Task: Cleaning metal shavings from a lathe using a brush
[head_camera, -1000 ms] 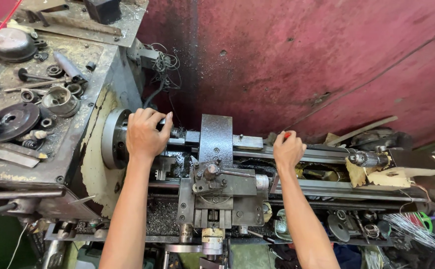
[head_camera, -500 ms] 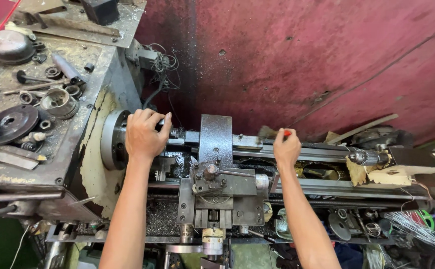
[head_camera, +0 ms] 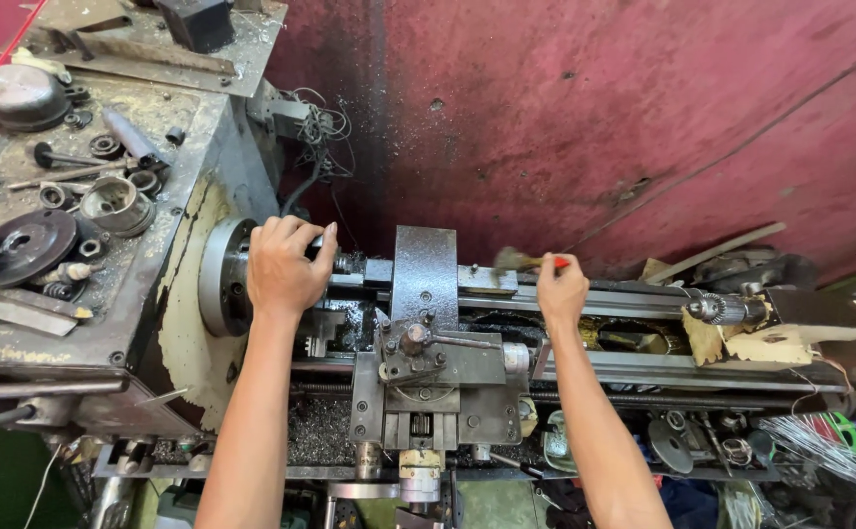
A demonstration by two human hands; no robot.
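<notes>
Left hand [head_camera: 286, 266]: my fingers are wrapped around the lathe chuck [head_camera: 227, 277], at the headstock end.
Right hand [head_camera: 560, 291]: pinching a red-handled brush [head_camera: 526, 261] over the bed.
Risk: I judge the chuck turning could catch my fingers; swarf [head_camera: 320, 429] could cut.

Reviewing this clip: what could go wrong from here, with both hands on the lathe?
The left hand wraps the chuck; if the spindle turned, fingers could be caught. The right hand holds a small brush close to the tool post; sharp edges and metal chips might cut bare skin.
</notes>
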